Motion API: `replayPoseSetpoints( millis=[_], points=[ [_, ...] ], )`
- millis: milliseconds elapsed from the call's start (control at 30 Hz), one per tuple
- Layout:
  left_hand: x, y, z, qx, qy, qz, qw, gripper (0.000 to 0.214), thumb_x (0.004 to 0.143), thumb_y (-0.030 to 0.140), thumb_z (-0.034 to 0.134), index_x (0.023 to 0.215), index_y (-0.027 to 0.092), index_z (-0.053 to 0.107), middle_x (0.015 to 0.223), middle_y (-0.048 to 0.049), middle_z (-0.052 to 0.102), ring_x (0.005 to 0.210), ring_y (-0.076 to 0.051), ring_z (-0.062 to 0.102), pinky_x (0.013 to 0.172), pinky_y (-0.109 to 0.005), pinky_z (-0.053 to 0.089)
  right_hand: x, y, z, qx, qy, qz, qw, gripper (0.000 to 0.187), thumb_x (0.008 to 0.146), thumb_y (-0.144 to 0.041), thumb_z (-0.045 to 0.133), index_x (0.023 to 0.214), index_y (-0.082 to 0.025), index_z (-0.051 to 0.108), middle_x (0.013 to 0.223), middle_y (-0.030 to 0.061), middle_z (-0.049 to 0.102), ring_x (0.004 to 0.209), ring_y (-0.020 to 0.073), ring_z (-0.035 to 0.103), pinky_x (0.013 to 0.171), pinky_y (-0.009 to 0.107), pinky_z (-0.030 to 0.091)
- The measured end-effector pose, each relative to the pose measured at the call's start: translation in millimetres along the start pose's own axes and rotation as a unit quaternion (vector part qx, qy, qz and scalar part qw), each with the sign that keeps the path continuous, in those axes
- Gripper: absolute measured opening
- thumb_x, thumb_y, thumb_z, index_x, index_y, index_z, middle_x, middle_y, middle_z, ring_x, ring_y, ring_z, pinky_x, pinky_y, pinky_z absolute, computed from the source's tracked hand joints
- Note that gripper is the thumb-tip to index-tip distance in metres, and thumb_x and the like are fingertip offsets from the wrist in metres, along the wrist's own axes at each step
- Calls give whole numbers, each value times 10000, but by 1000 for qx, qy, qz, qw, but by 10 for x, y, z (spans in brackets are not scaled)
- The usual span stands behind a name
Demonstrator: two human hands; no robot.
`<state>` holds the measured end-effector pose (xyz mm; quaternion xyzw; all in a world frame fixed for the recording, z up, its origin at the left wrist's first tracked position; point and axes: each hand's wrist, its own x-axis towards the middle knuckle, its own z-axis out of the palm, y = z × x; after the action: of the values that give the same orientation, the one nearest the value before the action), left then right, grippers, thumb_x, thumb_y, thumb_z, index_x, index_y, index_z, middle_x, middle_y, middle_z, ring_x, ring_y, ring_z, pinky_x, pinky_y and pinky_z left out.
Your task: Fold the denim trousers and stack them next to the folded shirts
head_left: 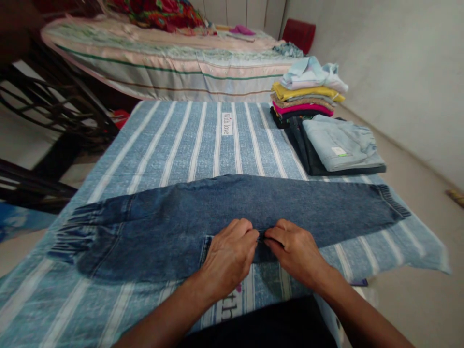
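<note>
A pair of dark blue jeans (163, 222) lies folded lengthwise across the table, its gathered elastic waistband to the left and a ribbed cuff to the right. My left hand (232, 256) is closed on the denim near the middle of the near edge, beside a stitched pocket. Close by on the right, my right hand (295, 249) pinches the same edge between thumb and fingers. A small fold of cloth shows between the two hands. The fingertips of my left hand are partly hidden behind its knuckles.
A blue-and-white striped cloth (177, 145) covers the table. Folded light-blue jeans (340, 145) lie on dark garments at the back right, before a stack of folded clothes (304, 94). Beyond stands a bed (174, 63); a dark metal frame (47, 106) is at left.
</note>
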<state>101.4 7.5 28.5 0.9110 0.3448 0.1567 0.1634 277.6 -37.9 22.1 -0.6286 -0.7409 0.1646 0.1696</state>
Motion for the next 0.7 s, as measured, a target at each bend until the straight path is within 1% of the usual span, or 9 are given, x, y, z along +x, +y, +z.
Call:
replayPoseSetpoints(
  millis=[133,267,433,567,700],
  points=[
    [34,-49,14,-23,-38,-20,999,144,847,160,467,834,179,610,870,-33,522,824,-152,494,708,-277,444,21,37,15,22,2,-13,1000,216,902,-212,450,818,-220,649,741,15,557,694,141,541,644,256,399],
    [31,-104,31,-52,-46,-25,997,142,845,175,491,815,192,629,890,-25,532,848,-149,493,722,-273,428,45,83,15,57,-10,-28,998,228,908,-190,422,782,-198,612,747,17,558,708,139,541,662,255,394],
    [49,-94,36,-76,-51,-56,994,191,876,199,443,758,180,591,879,-24,532,847,-145,497,752,-284,427,85,75,8,67,-28,8,997,195,880,-173,457,720,-198,566,738,4,558,696,136,543,648,255,374],
    [81,-48,8,-63,-68,-81,992,144,852,172,436,736,170,519,845,-37,516,836,-162,494,751,-302,426,108,35,7,58,-25,32,997,187,861,-160,470,699,-197,557,737,8,568,698,142,547,645,258,362],
    [100,-47,-10,-65,-79,-87,991,76,831,165,442,764,179,477,830,-24,502,801,-156,494,718,-291,404,117,9,9,60,-13,51,997,189,849,-159,473,675,-195,540,714,7,561,668,138,538,626,255,344]
  ],
)
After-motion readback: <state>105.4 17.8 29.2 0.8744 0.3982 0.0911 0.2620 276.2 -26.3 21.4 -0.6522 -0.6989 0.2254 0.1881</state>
